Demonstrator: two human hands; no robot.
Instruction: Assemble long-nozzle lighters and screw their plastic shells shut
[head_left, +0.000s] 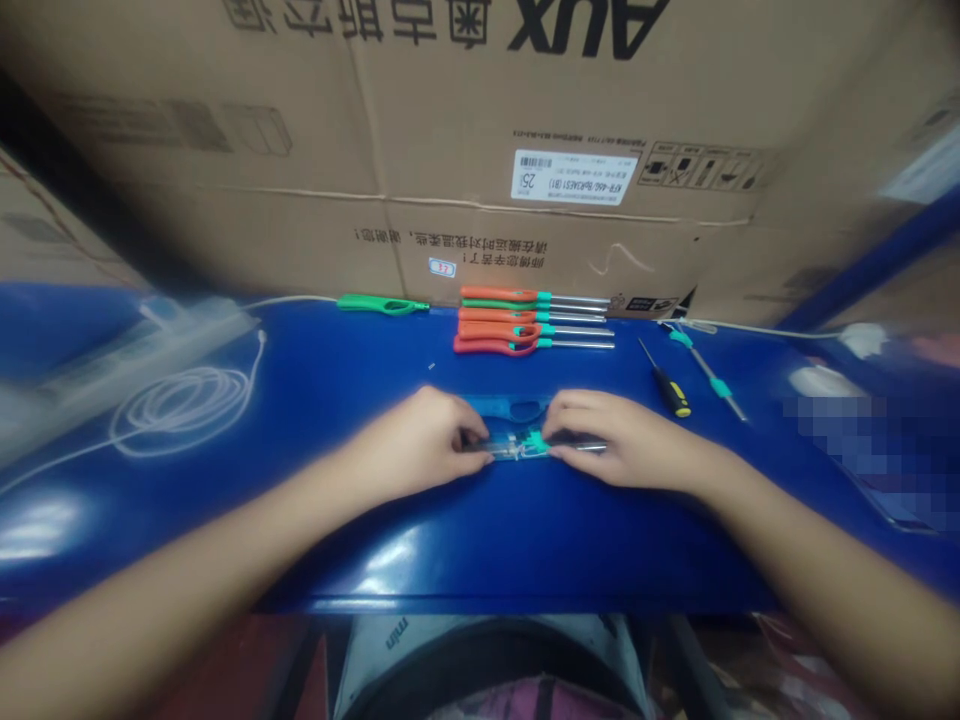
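Note:
Above the blue table (360, 560), the inner part of a long-nosed lighter (517, 446) spans my two hands. It has a see-through body, a turquoise piece and a metal tube. My left hand (435, 440) pinches its clear end between thumb and fingers. At the turquoise piece and the tube, my right hand (607, 432) is closed with thumb and fingertips. Just behind lies a blue lighter handle shell (517, 408), partly covered by my fingers. Fine details between the fingertips are blurred.
Several red, orange and green lighters (499, 328) lie in a row at the back, beside a green handle shell (382, 303). To the right are a screwdriver (667, 388) and a metal tube with turquoise parts (709, 370). A coiled white cable (187, 410) lies left. A large carton (420, 150) stands behind.

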